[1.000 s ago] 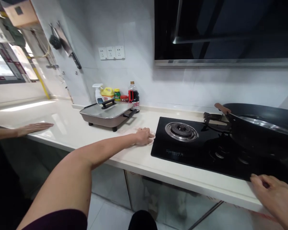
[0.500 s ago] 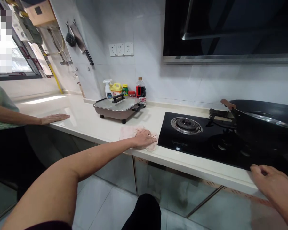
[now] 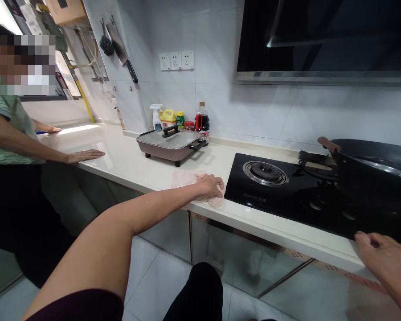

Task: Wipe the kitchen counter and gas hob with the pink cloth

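My left hand [image 3: 214, 185] rests on a pale pink cloth [image 3: 187, 177] on the white counter, fingers bent and gripping its bunched right part. The rest of the cloth lies flat to the left, its right edge close to the corner of the black gas cooktop [image 3: 247, 198]. At the far right, my right hand [image 3: 386, 254] leans at the cooktop's front edge, thumb and forefinger loosely curled together with nothing seen in them. Its other fingers are partly hidden.
A lidded electric pan [image 3: 167, 147] stands behind the cloth, near a spray bottle [image 3: 157, 118] and a dark sauce bottle [image 3: 202, 120]. A large black wok [image 3: 370, 174] sits on the right burner. At left, another person's hand [image 3: 87, 155] lies on the counter [image 3: 127, 171].
My left hand has shifted its fingers from lying flat to bending around the cloth. My right hand stays at the cooktop edge. The view has turned slightly, showing more of the other person.
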